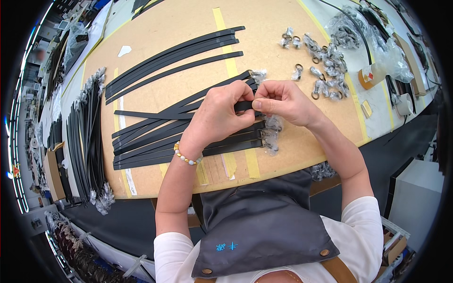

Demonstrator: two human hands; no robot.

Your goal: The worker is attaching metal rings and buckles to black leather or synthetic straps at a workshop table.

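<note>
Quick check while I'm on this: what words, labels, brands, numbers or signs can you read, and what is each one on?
Blue characters on the dark apron: two, large and clear; I describe them rather than copy them out.
Red-and-white label on the amber container: too small to read.
White strip on the tan board: faint marks near its lower end, too blurred to read.

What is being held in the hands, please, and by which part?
The left hand and right hand pinch a black strap near one end.
</note>
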